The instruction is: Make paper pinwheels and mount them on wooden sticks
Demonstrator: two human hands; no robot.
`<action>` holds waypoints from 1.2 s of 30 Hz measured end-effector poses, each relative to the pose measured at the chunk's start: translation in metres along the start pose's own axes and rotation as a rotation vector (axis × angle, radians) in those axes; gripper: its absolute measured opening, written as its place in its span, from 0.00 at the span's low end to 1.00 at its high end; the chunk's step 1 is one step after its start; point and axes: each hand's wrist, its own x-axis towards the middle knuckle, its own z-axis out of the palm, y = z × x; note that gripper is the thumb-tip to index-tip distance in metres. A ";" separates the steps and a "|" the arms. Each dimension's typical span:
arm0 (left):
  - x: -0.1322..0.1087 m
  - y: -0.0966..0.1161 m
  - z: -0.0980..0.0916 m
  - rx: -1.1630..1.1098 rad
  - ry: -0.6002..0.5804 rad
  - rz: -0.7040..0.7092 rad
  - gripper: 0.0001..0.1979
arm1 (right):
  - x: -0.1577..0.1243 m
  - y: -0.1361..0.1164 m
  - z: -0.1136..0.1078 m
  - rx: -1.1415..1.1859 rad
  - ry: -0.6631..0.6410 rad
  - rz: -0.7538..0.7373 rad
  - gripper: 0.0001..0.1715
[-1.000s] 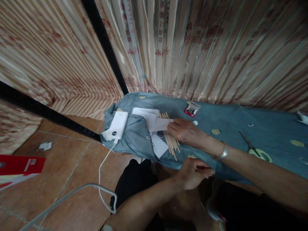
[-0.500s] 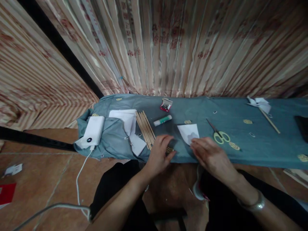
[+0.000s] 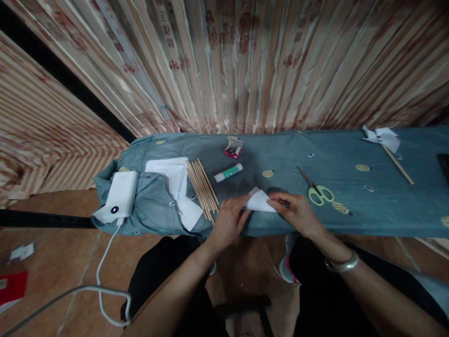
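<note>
Near the front edge of the blue-grey cloth (image 3: 280, 150), folded white paper (image 3: 261, 201), held up between both hands. Left hand (image 3: 229, 220): thumb and fingers closed on its left end. Right hand (image 3: 298, 213): pinching its right corner. Around it: wooden sticks (image 3: 203, 187) just beside my left hand, contact unclear; glue stick (image 3: 229, 172) beyond, red box (image 3: 233, 149) behind that; scissors (image 3: 315, 189) near my right hand, handles toward me. Further right, paper pinwheel (image 3: 384, 138) on a stick. Far left, power bank (image 3: 122, 194) with white cable (image 3: 100, 271). Paper sheets (image 3: 171, 171) by the sticks, partly under a cloth fold. Hard to make out: paper's ends, covered by my fingers; box contents, too small to tell. Dark object (image 3: 445, 164) cut off at right edge, red packet (image 3: 13, 286) at left.
</note>
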 end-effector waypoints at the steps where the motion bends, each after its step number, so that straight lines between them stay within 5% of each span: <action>1: -0.001 0.002 0.001 0.025 0.021 0.030 0.20 | 0.004 0.004 0.003 0.014 0.023 0.007 0.13; 7: -0.023 0.014 0.017 0.236 -0.129 0.301 0.22 | 0.011 0.012 0.017 0.010 0.143 -0.001 0.12; 14: -0.034 0.012 0.025 0.374 -0.209 0.261 0.30 | 0.012 0.007 0.019 -0.069 0.180 0.000 0.10; 31: -0.033 0.008 0.026 0.431 -0.253 0.260 0.31 | 0.012 0.008 0.020 -0.199 0.155 -0.013 0.07; 36: -0.033 0.009 0.027 0.459 -0.253 0.262 0.32 | -0.002 0.007 0.025 -0.252 0.201 -0.102 0.20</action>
